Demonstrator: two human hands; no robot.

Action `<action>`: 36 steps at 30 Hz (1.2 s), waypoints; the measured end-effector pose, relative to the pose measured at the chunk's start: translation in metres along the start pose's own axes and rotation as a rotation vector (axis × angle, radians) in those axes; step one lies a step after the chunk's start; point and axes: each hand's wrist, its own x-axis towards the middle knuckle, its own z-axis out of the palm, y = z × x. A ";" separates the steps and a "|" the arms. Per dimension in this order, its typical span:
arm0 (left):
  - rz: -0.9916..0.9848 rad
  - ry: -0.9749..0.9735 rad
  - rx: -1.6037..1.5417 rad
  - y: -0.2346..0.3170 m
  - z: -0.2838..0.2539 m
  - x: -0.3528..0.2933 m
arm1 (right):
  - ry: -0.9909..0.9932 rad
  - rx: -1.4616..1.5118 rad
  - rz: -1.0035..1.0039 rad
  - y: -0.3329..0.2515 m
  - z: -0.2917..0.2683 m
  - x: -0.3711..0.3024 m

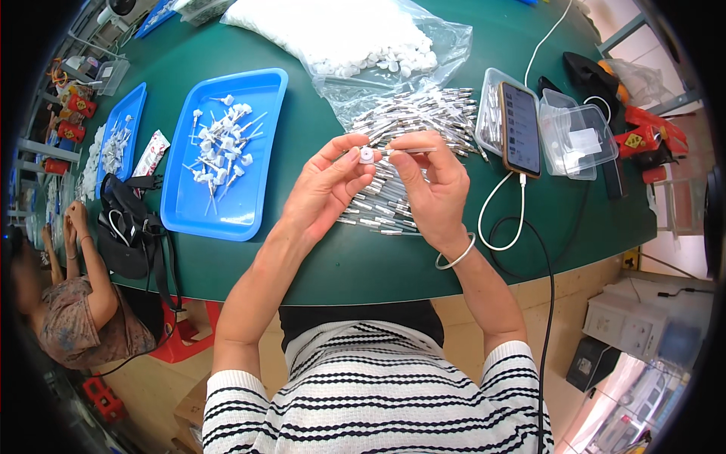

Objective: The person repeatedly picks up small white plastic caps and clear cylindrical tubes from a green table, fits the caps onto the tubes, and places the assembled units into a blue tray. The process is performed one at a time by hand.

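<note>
Between the thumb and fingers of my left hand [321, 185] is a small white plastic cap [367, 155] with a round hole in it. My right hand [435, 178] pinches a thin white tube with a metal end [408, 150], its tip pointing at the cap. The two parts are very close; whether they touch I cannot tell. Beneath and beyond my hands lies a pile of similar tubes with metal ends [446, 113]. To the left, a blue tray [255, 163] holds several white caps with thin stems [219, 144].
A clear plastic bag of white caps [355, 38] lies at the back. On the right, a phone [520, 125] leans on a clear box of tubes [490, 113], with a white cable [484, 219] and another clear box [575, 151]. A black bag [128, 227] and a co-worker [83, 303] are left.
</note>
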 end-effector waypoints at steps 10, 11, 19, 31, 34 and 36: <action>0.009 -0.027 0.110 0.002 0.003 0.000 | 0.004 0.182 0.053 -0.003 0.001 -0.001; 0.005 -0.052 0.105 0.002 0.001 0.000 | 0.001 0.253 0.072 -0.002 0.002 -0.001; 0.092 0.023 0.267 -0.002 0.006 0.000 | 0.000 0.422 0.224 0.000 0.007 -0.006; 0.169 0.073 0.388 -0.001 0.003 -0.002 | 0.010 0.411 0.237 0.003 0.010 -0.008; 0.190 0.051 0.385 0.000 0.009 -0.003 | 0.015 0.397 0.236 0.003 0.008 -0.007; 0.178 0.031 0.380 0.000 0.010 -0.002 | 0.021 0.421 0.241 0.005 0.007 -0.007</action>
